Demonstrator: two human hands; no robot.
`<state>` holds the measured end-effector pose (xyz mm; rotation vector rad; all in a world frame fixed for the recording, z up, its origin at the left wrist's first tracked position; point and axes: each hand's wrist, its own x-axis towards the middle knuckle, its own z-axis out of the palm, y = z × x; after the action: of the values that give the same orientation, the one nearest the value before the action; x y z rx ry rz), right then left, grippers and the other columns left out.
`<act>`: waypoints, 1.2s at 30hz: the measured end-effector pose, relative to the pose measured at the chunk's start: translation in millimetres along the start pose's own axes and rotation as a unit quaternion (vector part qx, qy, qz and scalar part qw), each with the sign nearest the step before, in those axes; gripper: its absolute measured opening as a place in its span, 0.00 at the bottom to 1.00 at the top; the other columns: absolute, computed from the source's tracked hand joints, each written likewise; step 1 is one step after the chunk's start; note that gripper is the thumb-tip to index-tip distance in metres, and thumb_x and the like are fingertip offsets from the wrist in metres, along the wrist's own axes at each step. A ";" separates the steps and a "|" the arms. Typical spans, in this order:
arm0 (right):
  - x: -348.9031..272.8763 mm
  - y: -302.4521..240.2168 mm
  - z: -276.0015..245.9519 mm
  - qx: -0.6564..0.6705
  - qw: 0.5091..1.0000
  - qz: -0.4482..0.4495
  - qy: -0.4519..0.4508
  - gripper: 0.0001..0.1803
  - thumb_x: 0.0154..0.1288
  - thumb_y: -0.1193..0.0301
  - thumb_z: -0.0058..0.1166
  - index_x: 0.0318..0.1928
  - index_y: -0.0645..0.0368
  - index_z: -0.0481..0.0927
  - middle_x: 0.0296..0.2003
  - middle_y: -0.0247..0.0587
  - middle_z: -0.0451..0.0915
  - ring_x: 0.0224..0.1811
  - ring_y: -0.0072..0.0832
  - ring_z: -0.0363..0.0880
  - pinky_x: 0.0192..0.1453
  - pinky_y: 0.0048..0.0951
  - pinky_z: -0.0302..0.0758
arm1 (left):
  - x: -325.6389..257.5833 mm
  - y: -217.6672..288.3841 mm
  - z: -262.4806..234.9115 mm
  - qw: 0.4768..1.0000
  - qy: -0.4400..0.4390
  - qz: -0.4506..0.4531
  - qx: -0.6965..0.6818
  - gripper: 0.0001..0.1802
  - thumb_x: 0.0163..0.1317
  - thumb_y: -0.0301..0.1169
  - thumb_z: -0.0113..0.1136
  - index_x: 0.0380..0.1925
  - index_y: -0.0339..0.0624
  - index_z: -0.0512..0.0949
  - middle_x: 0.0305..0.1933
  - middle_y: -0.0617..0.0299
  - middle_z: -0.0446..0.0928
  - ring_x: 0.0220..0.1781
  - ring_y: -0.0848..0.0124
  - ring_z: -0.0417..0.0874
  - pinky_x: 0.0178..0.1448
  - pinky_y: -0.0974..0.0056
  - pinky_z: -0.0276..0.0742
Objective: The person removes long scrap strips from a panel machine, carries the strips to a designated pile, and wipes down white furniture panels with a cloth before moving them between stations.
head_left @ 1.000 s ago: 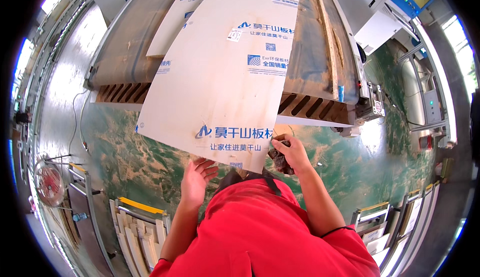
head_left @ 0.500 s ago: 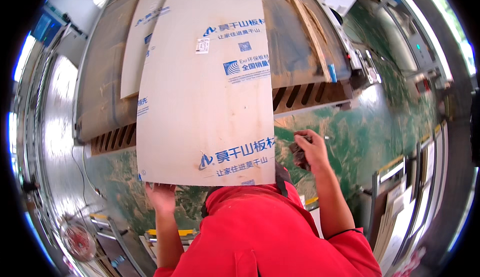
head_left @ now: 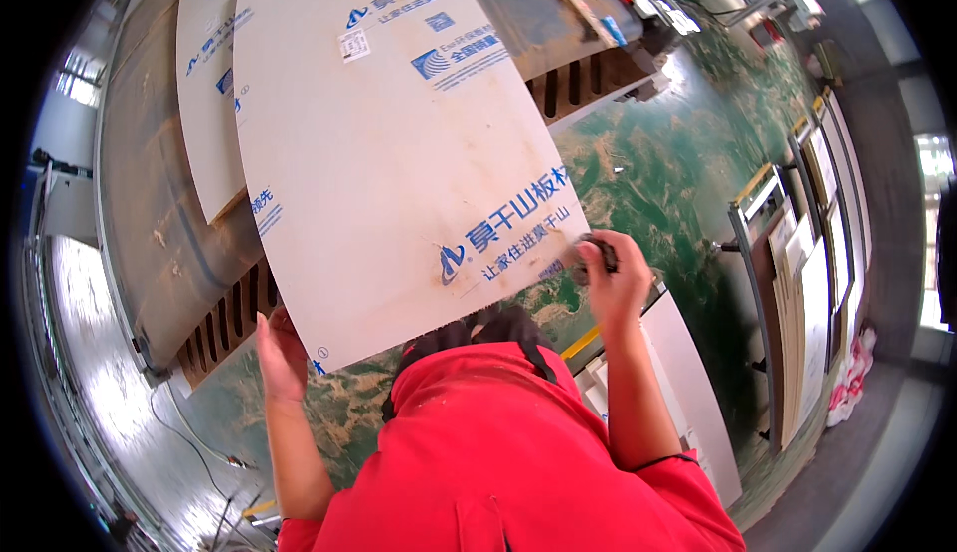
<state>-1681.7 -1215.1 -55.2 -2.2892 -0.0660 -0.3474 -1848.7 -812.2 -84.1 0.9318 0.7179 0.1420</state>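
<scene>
Since the earlier frame, the right hand [head_left: 616,278] had come in from beside the board [head_left: 384,183] to its near right corner, and the left hand [head_left: 282,358] had shifted from under the near edge to the left side. The board's long axis ran steeply from upper left to lower right, its near end pointing at the person. It lay face up over the table [head_left: 150,178] and partly over a second board [head_left: 206,134], its near end jutting past the table's edge. The near edge slanted, the left corner nearer the person. The right fingers were curled closed around a dark, crumpled lump [head_left: 595,256]. The left thumb stood apart from the fingers, which were partly hidden behind the board's edge; whether they gripped it could not be told.
</scene>
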 end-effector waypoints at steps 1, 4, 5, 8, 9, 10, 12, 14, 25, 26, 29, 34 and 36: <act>-4.0 -2.2 0.9 -0.045 0.999 -0.026 -0.013 0.13 0.58 0.69 0.62 0.42 0.60 0.79 0.30 0.44 0.77 0.32 0.41 0.77 0.40 0.36 0.74 | -1.7 -0.9 2.6 1.000 -0.008 0.000 0.008 0.26 0.69 0.53 0.43 0.47 0.40 0.74 0.50 0.60 0.77 0.54 0.67 0.75 0.62 0.60 0.66; -11.8 -11.0 0.9 -0.101 0.992 -0.080 -0.007 0.17 0.59 0.71 0.59 0.49 0.61 0.75 0.35 0.46 0.75 0.38 0.45 0.73 0.46 0.40 0.71 | -4.3 -6.3 8.6 1.000 0.000 0.005 0.021 0.25 0.69 0.50 0.45 0.49 0.40 0.74 0.51 0.60 0.76 0.55 0.67 0.75 0.62 0.60 0.66; -17.3 -11.9 1.1 -0.104 0.991 -0.088 0.000 0.18 0.60 0.71 0.58 0.50 0.61 0.74 0.37 0.47 0.74 0.40 0.46 0.72 0.47 0.41 0.70 | -7.8 -6.8 7.6 0.999 0.012 0.004 0.029 0.24 0.69 0.49 0.46 0.49 0.39 0.74 0.52 0.60 0.76 0.55 0.67 0.75 0.63 0.60 0.66; -32.0 -11.2 -1.5 -0.053 0.995 -0.082 0.024 0.20 0.58 0.74 0.57 0.51 0.64 0.73 0.40 0.49 0.73 0.43 0.46 0.71 0.49 0.42 0.69 | -20.5 -13.4 1.6 1.000 0.026 0.001 0.014 0.23 0.69 0.47 0.47 0.51 0.39 0.74 0.53 0.59 0.76 0.56 0.67 0.74 0.63 0.60 0.66; -34.2 -8.5 -0.1 -0.058 0.992 -0.104 0.044 0.19 0.56 0.76 0.57 0.49 0.65 0.74 0.39 0.48 0.73 0.43 0.45 0.71 0.48 0.41 0.70 | -24.0 -12.3 3.9 0.999 0.024 0.005 0.022 0.22 0.70 0.45 0.48 0.52 0.39 0.74 0.52 0.60 0.76 0.55 0.68 0.74 0.62 0.61 0.66; -34.9 -7.1 2.2 -0.059 0.993 -0.094 0.047 0.18 0.56 0.77 0.57 0.48 0.66 0.74 0.39 0.48 0.73 0.42 0.45 0.71 0.48 0.41 0.70 | -24.6 -8.1 4.0 0.999 0.016 0.007 0.035 0.21 0.70 0.44 0.48 0.51 0.39 0.74 0.52 0.60 0.76 0.54 0.69 0.75 0.61 0.62 0.67; -37.2 -4.1 5.6 -0.066 0.994 -0.072 0.051 0.16 0.55 0.78 0.57 0.46 0.66 0.75 0.39 0.49 0.73 0.42 0.45 0.71 0.48 0.40 0.70 | -25.4 -4.6 5.4 0.998 -0.001 0.006 0.059 0.19 0.69 0.42 0.48 0.51 0.39 0.74 0.51 0.61 0.77 0.53 0.71 0.75 0.59 0.63 0.68; -39.9 -8.9 8.0 -0.083 0.992 -0.071 0.069 0.13 0.55 0.78 0.56 0.43 0.67 0.75 0.39 0.49 0.74 0.43 0.45 0.72 0.47 0.39 0.71 | -30.5 -0.5 4.7 0.996 -0.029 0.009 0.090 0.18 0.69 0.39 0.49 0.51 0.38 0.74 0.50 0.62 0.77 0.51 0.73 0.76 0.57 0.65 0.68; -79.2 -55.8 39.3 -0.060 0.994 -0.086 0.019 0.14 0.52 0.78 0.56 0.41 0.65 0.74 0.39 0.53 0.74 0.44 0.47 0.73 0.49 0.42 0.72 | -29.5 8.5 12.7 0.987 -0.098 0.019 0.125 0.13 0.66 0.32 0.54 0.47 0.37 0.71 0.45 0.64 0.76 0.44 0.76 0.75 0.50 0.70 0.69; -90.3 -69.1 48.0 -0.048 0.996 -0.080 0.013 0.14 0.52 0.77 0.57 0.42 0.64 0.74 0.39 0.53 0.74 0.44 0.47 0.73 0.49 0.41 0.72 | -29.0 8.0 9.8 0.987 -0.103 0.013 0.120 0.13 0.66 0.32 0.54 0.47 0.37 0.71 0.45 0.63 0.76 0.44 0.75 0.76 0.50 0.70 0.69; -126.6 -110.7 78.2 -0.013 0.996 -0.085 0.002 0.15 0.51 0.78 0.58 0.42 0.64 0.74 0.39 0.51 0.74 0.44 0.47 0.73 0.50 0.41 0.73 | -27.1 10.7 4.8 0.987 -0.123 -0.021 0.098 0.13 0.66 0.31 0.56 0.47 0.37 0.71 0.45 0.62 0.76 0.44 0.74 0.77 0.49 0.67 0.72; -175.6 -175.6 115.1 0.027 0.995 -0.091 -0.036 0.21 0.44 0.79 0.61 0.43 0.63 0.75 0.39 0.49 0.75 0.42 0.46 0.75 0.46 0.40 0.75 | -17.3 22.2 -6.9 0.972 -0.201 -0.081 0.091 0.12 0.66 0.31 0.55 0.46 0.38 0.69 0.42 0.61 0.76 0.43 0.73 0.78 0.49 0.68 0.74; -177.4 -187.4 117.5 0.009 0.998 -0.068 -0.016 0.20 0.43 0.79 0.61 0.42 0.64 0.76 0.39 0.49 0.75 0.42 0.46 0.75 0.45 0.40 0.75 | -11.5 25.0 -7.2 0.968 -0.213 -0.095 0.096 0.11 0.67 0.30 0.54 0.46 0.39 0.69 0.43 0.60 0.75 0.40 0.73 0.79 0.46 0.68 0.77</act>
<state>-1854.9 -990.9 -43.6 -2.2781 -0.2410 -0.3772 -1857.3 -796.9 -61.8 1.0286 0.4200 -0.2951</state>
